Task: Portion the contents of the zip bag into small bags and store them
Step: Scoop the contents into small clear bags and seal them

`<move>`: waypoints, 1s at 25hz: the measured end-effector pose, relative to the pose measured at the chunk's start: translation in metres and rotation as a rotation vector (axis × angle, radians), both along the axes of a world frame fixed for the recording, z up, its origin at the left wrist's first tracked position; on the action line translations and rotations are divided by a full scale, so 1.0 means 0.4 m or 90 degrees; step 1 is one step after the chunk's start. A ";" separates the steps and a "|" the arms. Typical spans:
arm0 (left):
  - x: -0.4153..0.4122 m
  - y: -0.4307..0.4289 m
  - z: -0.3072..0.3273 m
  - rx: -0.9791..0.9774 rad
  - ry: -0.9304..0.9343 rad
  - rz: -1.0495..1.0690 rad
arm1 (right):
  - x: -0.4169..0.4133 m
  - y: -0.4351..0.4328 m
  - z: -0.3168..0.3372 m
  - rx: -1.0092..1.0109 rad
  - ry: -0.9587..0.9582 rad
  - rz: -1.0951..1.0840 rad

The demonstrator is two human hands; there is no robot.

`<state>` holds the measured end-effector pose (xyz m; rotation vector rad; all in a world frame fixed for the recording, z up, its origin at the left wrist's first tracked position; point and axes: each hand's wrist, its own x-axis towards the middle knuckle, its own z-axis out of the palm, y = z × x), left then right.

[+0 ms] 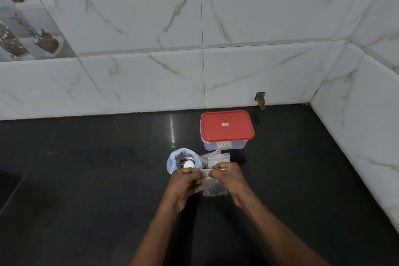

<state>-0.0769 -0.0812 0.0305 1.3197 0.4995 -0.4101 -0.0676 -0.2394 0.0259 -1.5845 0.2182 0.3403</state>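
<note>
Zip bag (183, 161), clear with a blue strip, sits open on the counter (86, 179), with dark pieces and a white disc inside. Left hand (185, 183) pinches the top edge of a clear small bag (214, 189) holding dark bits. Right hand (230, 179) pinches the other end. A red-lidded box (226, 129) stands behind.

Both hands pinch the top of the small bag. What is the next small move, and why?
Probably slide both pinches outward along the top strip to seal the small bag: the left hand and the right hand both pinch its top edge, and dark pieces already lie at its bottom.
</note>
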 end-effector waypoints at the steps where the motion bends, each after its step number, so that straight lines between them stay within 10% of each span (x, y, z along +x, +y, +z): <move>1: 0.001 -0.004 0.000 0.009 -0.003 -0.005 | 0.002 0.001 -0.002 -0.010 0.001 0.002; 25: 0.013 -0.047 -0.004 0.018 -0.082 0.026 | 0.032 -0.008 0.010 -0.023 -0.041 -0.028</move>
